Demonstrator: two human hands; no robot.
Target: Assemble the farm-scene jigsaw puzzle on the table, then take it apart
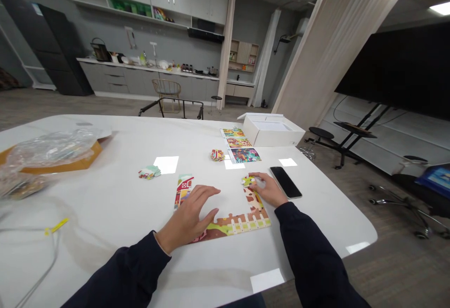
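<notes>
Puzzle piece (248, 181) sits at the far right end of the border (250, 223), pinched lightly by the right hand (267, 189); left hand (190, 212) is half-curled (empty, far as I can tell remotely). I'd align edges, then press gently.

Two hands (190, 212), one puzzle (246, 223), two puzzle-piece piles (149, 172), three printed pictures (245, 154), one phone (286, 182), one box (277, 138)

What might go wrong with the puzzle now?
The left hand is over part of the puzzle border, so it might nudge pieces apart. The right hand has fingers on a green piece; pushing it crookedly could shift the pieces beside it. The phone lies close by and might get bumped.
</notes>
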